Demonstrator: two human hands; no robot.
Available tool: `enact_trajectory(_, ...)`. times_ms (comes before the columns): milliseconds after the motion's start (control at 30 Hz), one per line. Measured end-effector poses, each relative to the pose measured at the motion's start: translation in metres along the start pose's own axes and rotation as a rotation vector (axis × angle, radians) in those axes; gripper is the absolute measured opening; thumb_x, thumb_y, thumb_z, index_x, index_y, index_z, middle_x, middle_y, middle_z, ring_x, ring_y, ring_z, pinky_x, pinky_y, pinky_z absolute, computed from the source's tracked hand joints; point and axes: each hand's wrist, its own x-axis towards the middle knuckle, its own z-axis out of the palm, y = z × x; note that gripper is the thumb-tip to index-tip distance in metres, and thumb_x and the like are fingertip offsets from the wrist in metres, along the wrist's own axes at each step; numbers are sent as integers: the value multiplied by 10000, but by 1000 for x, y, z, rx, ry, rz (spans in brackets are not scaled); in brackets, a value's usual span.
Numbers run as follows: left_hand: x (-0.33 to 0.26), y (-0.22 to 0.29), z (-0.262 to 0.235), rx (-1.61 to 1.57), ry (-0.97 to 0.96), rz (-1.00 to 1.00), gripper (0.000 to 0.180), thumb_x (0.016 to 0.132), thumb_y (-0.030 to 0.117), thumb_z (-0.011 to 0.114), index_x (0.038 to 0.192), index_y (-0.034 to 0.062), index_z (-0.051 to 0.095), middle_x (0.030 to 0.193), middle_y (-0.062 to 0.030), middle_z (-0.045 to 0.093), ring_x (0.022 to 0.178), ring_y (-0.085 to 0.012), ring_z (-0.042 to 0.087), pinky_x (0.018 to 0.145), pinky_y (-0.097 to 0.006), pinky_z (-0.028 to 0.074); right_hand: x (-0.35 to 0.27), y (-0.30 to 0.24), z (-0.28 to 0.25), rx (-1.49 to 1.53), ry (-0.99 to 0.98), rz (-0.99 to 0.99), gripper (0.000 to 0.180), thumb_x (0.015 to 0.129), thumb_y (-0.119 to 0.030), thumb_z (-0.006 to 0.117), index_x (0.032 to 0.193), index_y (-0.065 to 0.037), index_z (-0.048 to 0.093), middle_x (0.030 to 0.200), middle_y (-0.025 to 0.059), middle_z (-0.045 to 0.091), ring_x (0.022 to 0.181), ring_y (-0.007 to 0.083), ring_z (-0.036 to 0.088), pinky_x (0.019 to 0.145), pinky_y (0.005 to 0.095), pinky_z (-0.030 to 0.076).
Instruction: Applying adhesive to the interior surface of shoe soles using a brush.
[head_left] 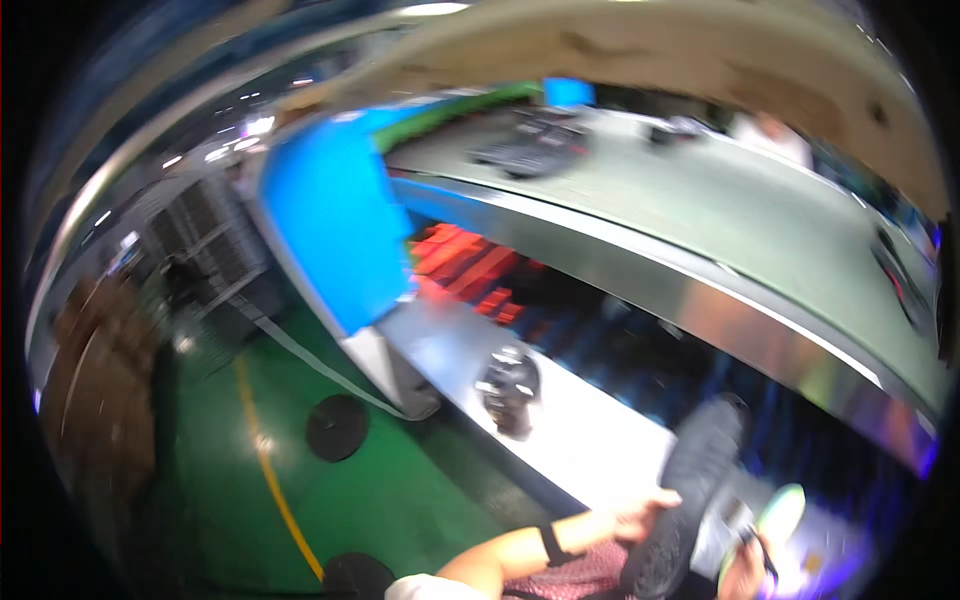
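Observation:
A long black shoe sole (705,455), tread side in view, stands tilted in front of me at the lower right. My left hand (645,512), with a black band on its wrist, has its fingers closed at the sole's left edge. To the right of the sole is my right hand (742,572), its fingers curled and blurred. A pale green, rounded piece (782,512) sticks up beside that hand, along with a thin dark item. Blur hides what exactly the right hand grips.
A glossy black object (510,390) stands on the white shelf (590,440). Above it runs a grey-green conveyor belt (660,190) carrying dark shoe parts (535,145). Orange-red pieces (465,260) lie beneath the belt. A blue panel (330,220) closes its left end. Black discs (337,427) lie on the green floor.

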Motion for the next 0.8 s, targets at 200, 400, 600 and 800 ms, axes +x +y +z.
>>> enact_trajectory(200, 3, -13, -6, -291, -523, 156, 767, 826, 637, 405, 1314, 46, 387, 1266, -140, 488, 1149, -285, 480, 998, -441, 363, 17, -11, 107, 35, -121, 118, 204, 749, 40, 605, 952, 35, 620, 900, 134, 645, 825, 221, 619, 789, 322, 485)
enact_trajectory(400, -3, -17, 17, -229, -539, 170, 966, 759, 786, 144, 1386, 60, 257, 1352, -189, 378, 1198, -382, 421, 1015, -485, 336, 20, -11, 100, 35, -67, 171, 189, 785, 42, 606, 973, 65, 613, 920, 142, 653, 809, 168, 623, 750, 274, 499)
enact_trajectory(600, -7, -15, 28, -243, -510, 175, 926, 777, 768, 207, 1382, 69, 266, 1333, -219, 384, 1159, -423, 443, 966, -526, 379, 27, -19, 108, 7, -82, 202, 167, 792, 21, 608, 957, 43, 603, 935, 167, 645, 800, 175, 610, 705, 314, 522)
enact_trajectory(800, -7, -15, 27, -221, -547, 180, 952, 782, 767, 134, 1374, 32, 263, 1304, -230, 416, 1148, -405, 467, 974, -508, 378, 44, -23, 118, -21, -111, 269, 173, 791, 15, 626, 960, 45, 602, 948, 145, 649, 782, 142, 610, 713, 276, 515)
